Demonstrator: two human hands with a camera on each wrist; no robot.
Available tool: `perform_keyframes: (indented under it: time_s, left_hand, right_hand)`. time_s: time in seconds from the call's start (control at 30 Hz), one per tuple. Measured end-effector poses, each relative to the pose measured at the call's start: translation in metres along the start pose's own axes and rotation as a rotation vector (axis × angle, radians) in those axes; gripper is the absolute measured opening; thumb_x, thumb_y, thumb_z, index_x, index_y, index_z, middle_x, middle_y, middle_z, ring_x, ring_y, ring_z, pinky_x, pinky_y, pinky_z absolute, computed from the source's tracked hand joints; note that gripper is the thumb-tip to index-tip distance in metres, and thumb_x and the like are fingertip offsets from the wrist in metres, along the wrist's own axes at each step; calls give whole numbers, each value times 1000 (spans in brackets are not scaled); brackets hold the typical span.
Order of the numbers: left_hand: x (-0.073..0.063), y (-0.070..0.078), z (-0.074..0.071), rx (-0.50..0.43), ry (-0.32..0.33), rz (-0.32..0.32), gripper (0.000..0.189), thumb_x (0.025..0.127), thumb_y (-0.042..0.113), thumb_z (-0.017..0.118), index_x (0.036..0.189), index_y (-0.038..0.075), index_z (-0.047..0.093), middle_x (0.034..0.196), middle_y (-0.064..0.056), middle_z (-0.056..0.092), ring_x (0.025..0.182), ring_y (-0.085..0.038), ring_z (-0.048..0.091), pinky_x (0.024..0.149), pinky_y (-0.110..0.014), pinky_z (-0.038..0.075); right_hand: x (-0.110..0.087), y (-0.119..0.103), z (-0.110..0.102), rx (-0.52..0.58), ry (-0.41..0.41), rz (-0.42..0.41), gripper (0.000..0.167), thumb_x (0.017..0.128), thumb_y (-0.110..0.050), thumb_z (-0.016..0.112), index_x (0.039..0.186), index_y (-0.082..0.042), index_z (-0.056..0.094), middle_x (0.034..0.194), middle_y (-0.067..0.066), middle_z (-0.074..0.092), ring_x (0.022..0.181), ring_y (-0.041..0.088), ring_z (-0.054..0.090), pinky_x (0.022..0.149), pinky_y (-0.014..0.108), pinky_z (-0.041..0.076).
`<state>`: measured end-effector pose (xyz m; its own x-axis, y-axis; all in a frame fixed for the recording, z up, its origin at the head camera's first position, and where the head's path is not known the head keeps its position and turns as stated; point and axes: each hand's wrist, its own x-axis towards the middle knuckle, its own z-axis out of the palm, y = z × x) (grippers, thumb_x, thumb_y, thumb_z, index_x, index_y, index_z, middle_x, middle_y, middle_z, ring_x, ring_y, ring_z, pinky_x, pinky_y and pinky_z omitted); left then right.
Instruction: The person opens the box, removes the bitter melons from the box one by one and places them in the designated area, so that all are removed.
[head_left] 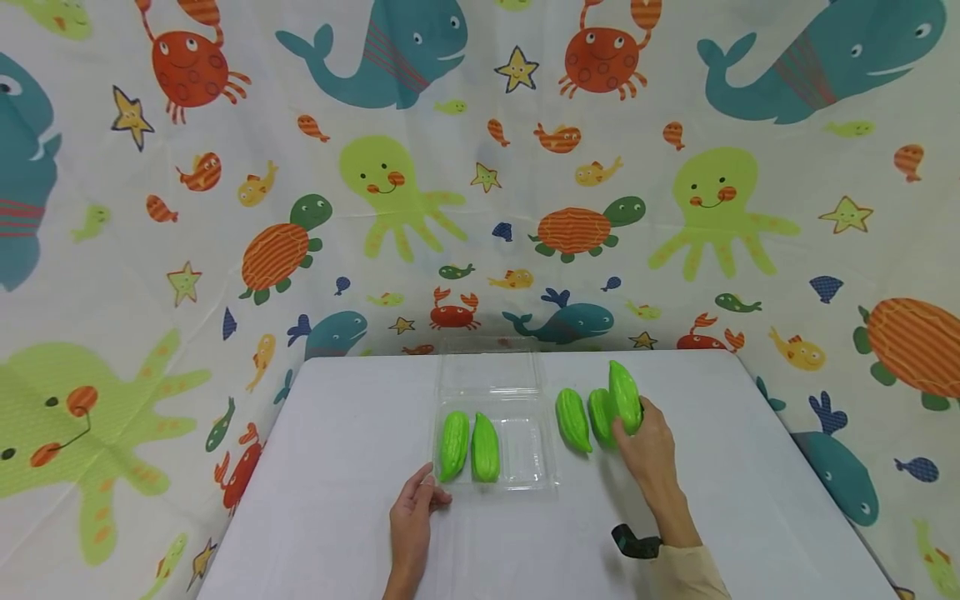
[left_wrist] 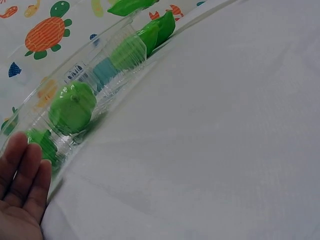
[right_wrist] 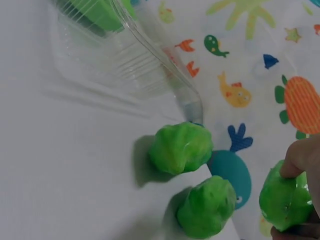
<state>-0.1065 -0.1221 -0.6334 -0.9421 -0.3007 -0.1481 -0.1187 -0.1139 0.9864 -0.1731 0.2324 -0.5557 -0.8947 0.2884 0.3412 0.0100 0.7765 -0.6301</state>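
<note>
My right hand [head_left: 647, 450] grips a bright green, ridged bitter melon [head_left: 624, 397], lifted above the table with its tip pointing away. Two more bitter melons, a left one [head_left: 573, 420] and a right one [head_left: 601, 417], lie on the table just left of that hand. A clear plastic clamshell box [head_left: 525, 483] stands at mid-table with its lid folded back. Inside its left part, two bitter melons [head_left: 454, 446] lie side by side. By the box's front left corner is my left hand [head_left: 412, 512], fingers extended in the left wrist view; whether they touch the box I cannot tell.
The white table [head_left: 345, 467] ends at a back edge just behind the raised lid [head_left: 487, 373]. A curtain [head_left: 480, 275] printed with sea animals hangs behind and around it. A black wrist strap piece [head_left: 634, 543] juts from the right wrist.
</note>
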Motion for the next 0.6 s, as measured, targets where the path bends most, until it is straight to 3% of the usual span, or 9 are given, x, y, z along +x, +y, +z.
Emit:
perform_keyframes:
  time_s: [0.4,0.6]
  left_hand:
    - [1,4,0,10,-2,-10,43,104,31,54,138,5,57,87,-13,71,82,-13,71,80,-19,59]
    - [1,2,0,41,2,-21,41,105,32,53,137,7,57,85,-9,71,83,-14,72,80,-18,59]
  right_hand:
    - [7,21,2,-29,-35,61,58,91,-17,61,137,15,47,115,33,61,93,39,62,76,52,53]
    - [7,26,4,-43,-36,68,58,91,-17,61,136,16,47,112,32,61,89,38,61,73,50,52]
